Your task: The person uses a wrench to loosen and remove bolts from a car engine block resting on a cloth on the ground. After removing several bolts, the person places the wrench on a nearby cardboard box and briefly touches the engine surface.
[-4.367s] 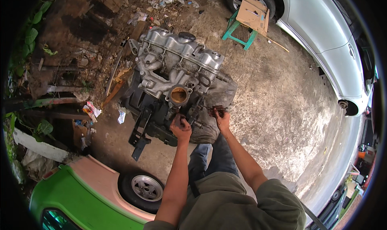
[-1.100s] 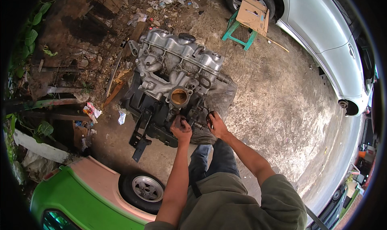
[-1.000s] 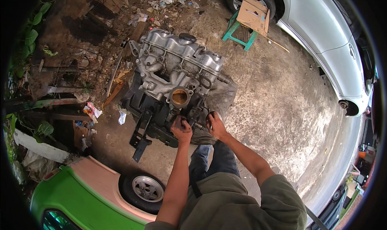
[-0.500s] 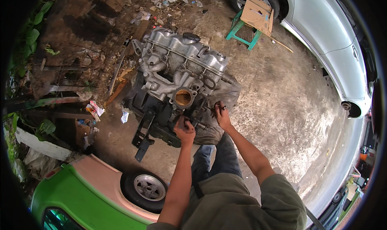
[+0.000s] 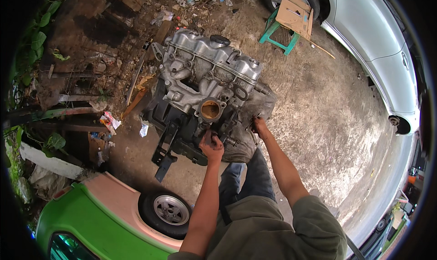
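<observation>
Left hand (image 5: 211, 146) and right hand (image 5: 260, 126) are sitting apart, grips unclear from here, at an engine (image 5: 207, 87) looking heavy, rigid, likely slick, its end bracket (image 5: 156, 47) seemingly offering purchase.

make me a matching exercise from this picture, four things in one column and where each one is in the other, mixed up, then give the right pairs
Things
1. stool
2. black round cap
3. left hand
4. green and pink car

Places
A. just below the round opening of the engine, in the picture
B. in the lower left part of the picture
C. under a piece of cardboard, near the silver car
D. on the engine's silvery top cover

Right pairs: 1-C, 2-D, 3-A, 4-B
</observation>
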`<state>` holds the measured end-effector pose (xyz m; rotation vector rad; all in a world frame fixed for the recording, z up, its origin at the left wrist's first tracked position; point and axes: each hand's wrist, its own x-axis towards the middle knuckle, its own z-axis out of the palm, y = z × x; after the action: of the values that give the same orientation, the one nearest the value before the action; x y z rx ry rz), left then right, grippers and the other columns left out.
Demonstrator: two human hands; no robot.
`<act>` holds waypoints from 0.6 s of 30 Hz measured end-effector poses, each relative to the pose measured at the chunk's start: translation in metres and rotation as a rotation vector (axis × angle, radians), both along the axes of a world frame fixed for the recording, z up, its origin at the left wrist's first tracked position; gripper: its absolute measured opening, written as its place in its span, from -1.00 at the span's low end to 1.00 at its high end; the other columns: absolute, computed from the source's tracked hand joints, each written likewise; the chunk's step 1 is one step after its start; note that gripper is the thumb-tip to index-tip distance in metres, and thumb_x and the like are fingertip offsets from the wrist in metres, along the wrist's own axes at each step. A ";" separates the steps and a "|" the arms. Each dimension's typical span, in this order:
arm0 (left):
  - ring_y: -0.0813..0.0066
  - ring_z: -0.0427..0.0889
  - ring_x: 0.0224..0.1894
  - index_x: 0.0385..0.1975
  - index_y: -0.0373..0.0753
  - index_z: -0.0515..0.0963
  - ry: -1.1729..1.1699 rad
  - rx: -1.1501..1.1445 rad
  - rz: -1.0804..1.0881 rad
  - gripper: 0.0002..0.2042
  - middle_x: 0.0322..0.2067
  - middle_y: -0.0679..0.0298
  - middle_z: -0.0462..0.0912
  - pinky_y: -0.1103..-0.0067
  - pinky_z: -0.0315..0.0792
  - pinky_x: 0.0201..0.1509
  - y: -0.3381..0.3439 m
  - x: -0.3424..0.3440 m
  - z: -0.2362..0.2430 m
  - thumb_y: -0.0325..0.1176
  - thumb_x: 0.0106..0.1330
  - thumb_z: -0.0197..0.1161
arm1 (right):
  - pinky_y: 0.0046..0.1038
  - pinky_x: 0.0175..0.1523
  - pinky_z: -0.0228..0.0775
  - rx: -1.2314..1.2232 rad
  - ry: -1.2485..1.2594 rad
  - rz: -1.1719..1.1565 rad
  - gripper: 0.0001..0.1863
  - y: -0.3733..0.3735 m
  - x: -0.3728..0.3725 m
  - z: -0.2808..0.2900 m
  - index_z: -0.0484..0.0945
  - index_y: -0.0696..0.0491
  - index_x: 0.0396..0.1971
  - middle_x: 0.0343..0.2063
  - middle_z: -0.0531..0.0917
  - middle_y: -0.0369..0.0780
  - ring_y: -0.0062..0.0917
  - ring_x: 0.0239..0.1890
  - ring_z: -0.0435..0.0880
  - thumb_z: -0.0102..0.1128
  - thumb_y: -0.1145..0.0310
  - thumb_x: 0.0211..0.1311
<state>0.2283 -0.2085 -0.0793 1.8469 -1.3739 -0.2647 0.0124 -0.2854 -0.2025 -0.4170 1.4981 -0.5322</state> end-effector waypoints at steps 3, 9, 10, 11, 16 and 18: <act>0.08 0.43 -0.66 -0.53 -0.31 0.46 0.060 0.024 0.011 -0.68 -0.65 0.08 0.46 0.33 0.36 -0.56 0.003 0.000 -0.009 -0.23 0.35 -0.09 | -0.49 -0.63 0.36 -0.251 -0.118 -0.170 -0.71 0.018 0.002 0.015 0.42 0.11 -0.34 -0.66 0.58 -0.14 -0.45 -0.73 0.54 -0.04 0.17 0.40; 0.10 0.46 -0.64 -0.51 -0.32 0.47 0.069 0.041 0.018 -0.74 -0.63 0.08 0.49 0.33 0.38 -0.54 0.002 -0.001 -0.005 -0.30 0.31 -0.09 | -0.48 -0.34 0.43 -0.687 -0.047 -0.139 -0.74 0.057 0.021 0.042 0.45 0.22 -0.35 -0.50 0.62 -0.14 -0.50 -0.48 0.59 -0.08 0.32 0.40; 0.10 0.47 -0.63 -0.51 -0.32 0.47 0.062 0.033 0.018 -0.74 -0.63 0.08 0.49 0.34 0.38 -0.53 0.002 -0.002 -0.002 -0.31 0.30 -0.09 | -0.47 -0.34 0.42 -0.741 0.017 -0.089 -0.75 0.060 0.025 0.046 0.45 0.22 -0.36 -0.50 0.61 -0.14 -0.49 -0.48 0.59 -0.08 0.34 0.39; 0.09 0.48 -0.63 -0.50 -0.32 0.47 0.065 0.050 0.026 -0.75 -0.62 0.07 0.50 0.34 0.39 -0.53 0.001 -0.002 0.001 -0.32 0.29 -0.09 | -0.46 -0.35 0.42 -0.776 0.059 -0.049 -0.76 0.062 0.028 0.050 0.45 0.23 -0.37 -0.50 0.61 -0.13 -0.48 -0.48 0.59 -0.09 0.36 0.39; 0.10 0.49 -0.63 -0.51 -0.33 0.46 0.014 -0.018 0.010 -0.74 -0.63 0.07 0.50 0.34 0.39 -0.54 -0.002 -0.003 0.007 -0.31 0.30 -0.09 | -0.34 -0.22 0.37 -0.838 0.294 0.163 -0.90 0.071 0.039 0.072 0.43 0.22 -0.37 -0.46 0.52 -0.04 -0.19 -0.37 0.57 -0.05 0.51 0.23; 0.11 0.48 -0.65 -0.51 -0.34 0.46 0.021 -0.013 0.000 -0.73 -0.64 0.08 0.49 0.34 0.39 -0.55 -0.002 -0.001 0.005 -0.30 0.30 -0.09 | -0.31 -0.21 0.37 -0.843 0.368 0.218 -0.91 0.070 0.041 0.078 0.42 0.22 -0.36 -0.43 0.52 -0.01 -0.12 -0.34 0.55 -0.04 0.52 0.21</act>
<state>0.2268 -0.2102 -0.0741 1.8288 -1.3581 -0.2740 0.0535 -0.2151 -0.1248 -1.3771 1.4905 -0.9394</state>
